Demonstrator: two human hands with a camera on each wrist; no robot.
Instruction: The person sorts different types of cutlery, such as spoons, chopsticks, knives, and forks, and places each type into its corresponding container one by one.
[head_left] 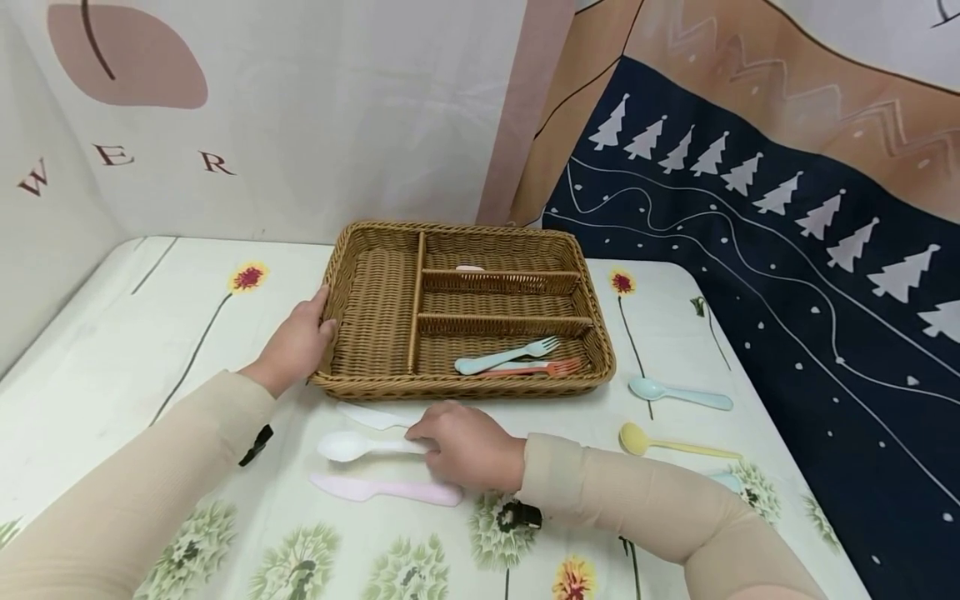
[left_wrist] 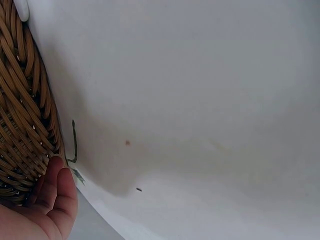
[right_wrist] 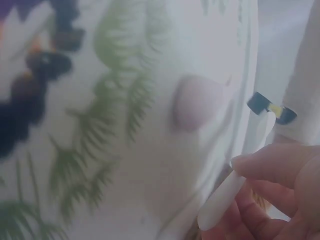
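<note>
My left hand (head_left: 296,346) grips the left side of a brown wicker cutlery basket (head_left: 416,308), its fingertips showing against the weave in the left wrist view. In front of the basket my right hand (head_left: 468,446) pinches the handle of a white spoon (head_left: 348,447) between thumb and fingers. The spoon's bowl points left in the head view. Just behind it is a white knife (head_left: 371,415), its handle end hidden by the right hand. A pink knife (head_left: 386,491) lies nearer the front, parallel to the spoon.
The basket's front compartment holds a light blue fork (head_left: 506,356) and an orange fork (head_left: 566,367). A pale piece (head_left: 470,268) shows in the back compartment. To the right lie a light blue spoon (head_left: 678,394), a yellow spoon (head_left: 637,438) and a partly covered blue piece (head_left: 726,480).
</note>
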